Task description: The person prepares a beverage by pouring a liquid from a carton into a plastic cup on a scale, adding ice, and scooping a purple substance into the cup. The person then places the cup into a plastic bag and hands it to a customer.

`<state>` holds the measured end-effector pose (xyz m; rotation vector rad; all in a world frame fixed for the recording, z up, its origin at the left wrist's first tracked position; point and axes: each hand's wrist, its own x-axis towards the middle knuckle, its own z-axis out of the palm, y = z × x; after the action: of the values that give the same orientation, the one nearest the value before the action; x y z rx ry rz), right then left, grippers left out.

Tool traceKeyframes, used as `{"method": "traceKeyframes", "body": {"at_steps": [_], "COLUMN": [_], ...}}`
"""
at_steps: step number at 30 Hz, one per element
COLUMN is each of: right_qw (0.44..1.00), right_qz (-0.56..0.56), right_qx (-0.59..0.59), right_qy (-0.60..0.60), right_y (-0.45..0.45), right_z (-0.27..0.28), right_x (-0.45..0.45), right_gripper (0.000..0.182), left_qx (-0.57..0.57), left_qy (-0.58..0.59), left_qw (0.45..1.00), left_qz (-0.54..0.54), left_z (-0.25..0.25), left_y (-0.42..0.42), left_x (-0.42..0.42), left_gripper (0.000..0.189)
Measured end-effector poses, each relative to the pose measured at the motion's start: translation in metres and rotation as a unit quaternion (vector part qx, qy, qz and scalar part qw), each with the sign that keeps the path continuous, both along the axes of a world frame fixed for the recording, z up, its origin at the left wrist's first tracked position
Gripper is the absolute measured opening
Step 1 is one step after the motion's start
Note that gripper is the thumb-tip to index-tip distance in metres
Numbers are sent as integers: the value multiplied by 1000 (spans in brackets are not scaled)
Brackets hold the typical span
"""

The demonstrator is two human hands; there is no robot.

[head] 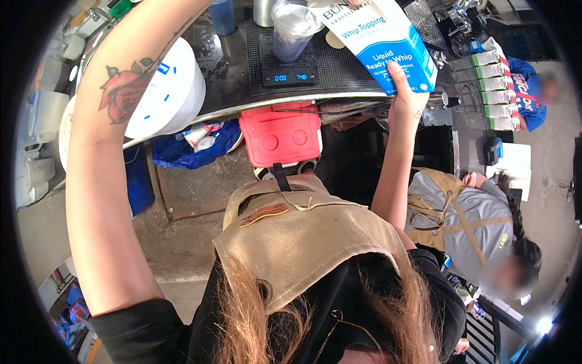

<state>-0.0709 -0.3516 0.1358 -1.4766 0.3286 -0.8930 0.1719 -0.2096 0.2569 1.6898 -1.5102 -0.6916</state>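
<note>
My right hand [407, 95] grips the lower end of a blue-and-white carton [386, 45], thumb across its printed face. The carton is tilted, and its upper end runs out at the top of the picture. A fingertip shows at that upper edge; whose it is I cannot tell. My left forearm rises past the top edge, so the left hand itself is out of view. Left of the carton, a clear plastic cup [293, 34] with whitish contents stands on a black digital scale [289, 76] with a lit display. A ridged black mat [332, 75] lies beneath the scale.
A large white tub [182, 91] stands at the counter's left, near a blue cup [223, 18]. Below the counter are a red-lidded box [279, 136] and a blue bag [182, 152] of litter. Cartons [495, 86] line the right. A co-worker in an apron [468, 218] stands at right.
</note>
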Motion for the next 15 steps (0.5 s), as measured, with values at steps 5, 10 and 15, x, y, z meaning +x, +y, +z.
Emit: {"method": "traceKeyframes", "body": {"at_steps": [5, 10, 15], "right_qw": [1000, 999, 1000], "right_qz": [17, 30, 14], "right_qx": [15, 15, 9], "right_qy": [-18, -21, -23], "right_y": [5, 6, 7], "right_z": [2, 2, -1], "right_x": [2, 11, 21], "right_gripper": [58, 58, 59], "left_qx": [26, 35, 46], "left_qy": [-103, -61, -61], "left_qw": [993, 996, 996], "left_qz": [41, 45, 42], "left_z": [18, 28, 33], "left_y": [13, 28, 28], "left_x": [-13, -16, -10], "left_gripper": [55, 55, 48]}}
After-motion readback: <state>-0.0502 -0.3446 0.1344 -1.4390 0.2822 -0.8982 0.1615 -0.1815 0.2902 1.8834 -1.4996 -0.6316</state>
